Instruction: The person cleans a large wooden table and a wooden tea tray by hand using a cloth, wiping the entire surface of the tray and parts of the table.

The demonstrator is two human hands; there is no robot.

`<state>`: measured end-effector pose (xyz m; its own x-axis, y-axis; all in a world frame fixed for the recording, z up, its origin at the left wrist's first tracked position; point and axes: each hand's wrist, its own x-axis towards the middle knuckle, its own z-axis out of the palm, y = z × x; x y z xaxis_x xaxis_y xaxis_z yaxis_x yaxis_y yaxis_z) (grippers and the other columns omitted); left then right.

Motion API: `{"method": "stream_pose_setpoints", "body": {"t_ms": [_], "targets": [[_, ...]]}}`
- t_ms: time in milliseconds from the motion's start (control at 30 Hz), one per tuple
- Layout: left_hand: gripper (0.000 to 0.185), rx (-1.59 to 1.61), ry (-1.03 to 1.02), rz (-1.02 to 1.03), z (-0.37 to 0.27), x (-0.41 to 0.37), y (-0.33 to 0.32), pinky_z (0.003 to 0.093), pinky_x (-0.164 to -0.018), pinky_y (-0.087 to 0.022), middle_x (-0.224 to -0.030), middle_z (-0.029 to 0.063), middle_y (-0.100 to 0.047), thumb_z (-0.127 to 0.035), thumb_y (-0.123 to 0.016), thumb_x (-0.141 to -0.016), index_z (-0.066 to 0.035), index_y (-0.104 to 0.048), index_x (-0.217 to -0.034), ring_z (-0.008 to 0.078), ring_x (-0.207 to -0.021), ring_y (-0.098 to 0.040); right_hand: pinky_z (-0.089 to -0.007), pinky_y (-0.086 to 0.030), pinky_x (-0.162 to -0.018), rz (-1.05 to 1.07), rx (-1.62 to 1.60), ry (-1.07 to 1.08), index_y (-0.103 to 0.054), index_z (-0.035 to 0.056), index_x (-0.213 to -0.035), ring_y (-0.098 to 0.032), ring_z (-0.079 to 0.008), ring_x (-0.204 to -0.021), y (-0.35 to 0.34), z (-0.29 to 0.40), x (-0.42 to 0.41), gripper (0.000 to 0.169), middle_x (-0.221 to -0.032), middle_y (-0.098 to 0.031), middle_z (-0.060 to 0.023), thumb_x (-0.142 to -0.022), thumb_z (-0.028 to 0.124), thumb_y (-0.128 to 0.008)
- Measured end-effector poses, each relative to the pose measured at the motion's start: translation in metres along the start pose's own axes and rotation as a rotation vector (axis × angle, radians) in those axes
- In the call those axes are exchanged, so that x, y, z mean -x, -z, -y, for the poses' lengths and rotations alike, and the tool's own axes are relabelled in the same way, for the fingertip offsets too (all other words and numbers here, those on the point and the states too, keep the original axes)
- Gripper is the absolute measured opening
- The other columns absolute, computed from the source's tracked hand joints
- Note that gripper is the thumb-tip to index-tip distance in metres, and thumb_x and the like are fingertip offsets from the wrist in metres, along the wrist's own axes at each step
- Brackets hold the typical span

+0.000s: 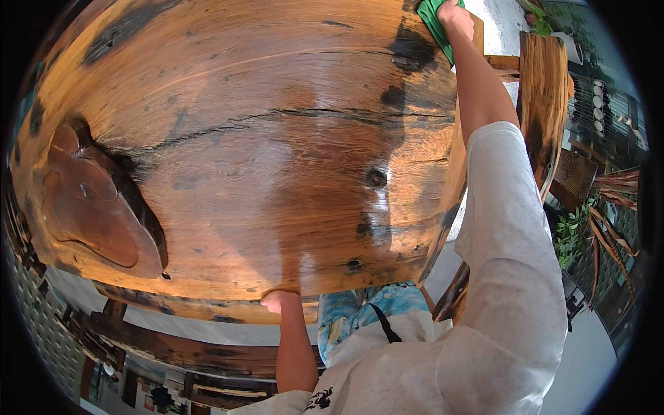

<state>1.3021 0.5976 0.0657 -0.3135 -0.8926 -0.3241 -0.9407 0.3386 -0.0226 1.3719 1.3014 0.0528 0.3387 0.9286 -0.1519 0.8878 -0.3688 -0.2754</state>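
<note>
A large polished wooden slab table [228, 197] fills most of the view, with a long crack, knots and dark patches in its top. At its far right corner my right hand [456, 19] presses a green cloth [434, 28], its fingers partly cut off by the picture's top edge. My left hand [281, 301] rests on the table's near edge; its fingers are bent and some are hidden by the edge. A carved tray-like piece of dark wood [104, 207] lies at the left end of the table.
A wooden bench [542, 78] stands past the table's right end. Another long wooden bench [207, 353] runs behind me along the near side. Green potted plants [569, 238] and a wall with small white cups [598, 104] are at the far right.
</note>
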Motion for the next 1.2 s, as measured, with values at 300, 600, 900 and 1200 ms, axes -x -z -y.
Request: {"method": "stream_pose_setpoints", "body": {"t_ms": [300,600,900,1200], "targets": [[0.057,0.142,0.101,0.008,-0.005,0.015,0.012,0.0494,-0.097,-0.057,-0.135,0.0180,-0.060,-0.035,-0.024,-0.106,0.003,-0.057,-0.132,0.0367,-0.117,-0.062,-0.0497,-0.046,-0.101,0.042,0.063,0.091,-0.048,-0.0119,-0.130,-0.061,-0.0421,-0.120,0.005,-0.035,0.034,0.091,-0.129,-0.061,-0.0307,-0.094,0.070,-0.034],[0.058,0.212,0.066,0.004,0.015,-0.027,-0.006,0.0455,-0.096,-0.056,-0.134,0.0151,-0.063,-0.040,-0.037,-0.101,0.002,-0.062,-0.131,0.0331,-0.115,-0.063,-0.0491,-0.045,-0.104,0.051,-0.102,0.114,-0.047,-0.0098,-0.129,-0.059,-0.0419,-0.122,0.005,-0.007,0.012,0.068,-0.131,-0.058,-0.0298,-0.102,0.051,-0.033],[0.058,0.070,0.015,-0.079,0.002,-0.020,-0.016,0.0455,-0.096,-0.056,-0.134,0.0151,-0.063,-0.040,-0.038,-0.100,0.002,-0.062,-0.131,0.0333,-0.114,-0.064,-0.0558,-0.027,-0.113,0.007,0.116,0.456,-0.050,-0.0005,-0.138,-0.047,-0.0416,-0.133,-0.017,0.085,-0.058,0.066,-0.142,-0.054,-0.0249,-0.102,0.052,-0.030],[0.058,0.059,0.035,-0.084,-0.002,-0.013,-0.021,0.0456,-0.096,-0.056,-0.134,0.0152,-0.063,-0.041,-0.038,-0.100,0.002,-0.062,-0.131,0.0334,-0.114,-0.064,-0.0571,-0.014,-0.121,-0.250,0.018,0.954,-0.046,0.0025,-0.147,-0.035,-0.0384,-0.145,-0.123,0.212,0.082,0.073,-0.154,-0.043,-0.0205,-0.100,0.057,-0.034]]}}
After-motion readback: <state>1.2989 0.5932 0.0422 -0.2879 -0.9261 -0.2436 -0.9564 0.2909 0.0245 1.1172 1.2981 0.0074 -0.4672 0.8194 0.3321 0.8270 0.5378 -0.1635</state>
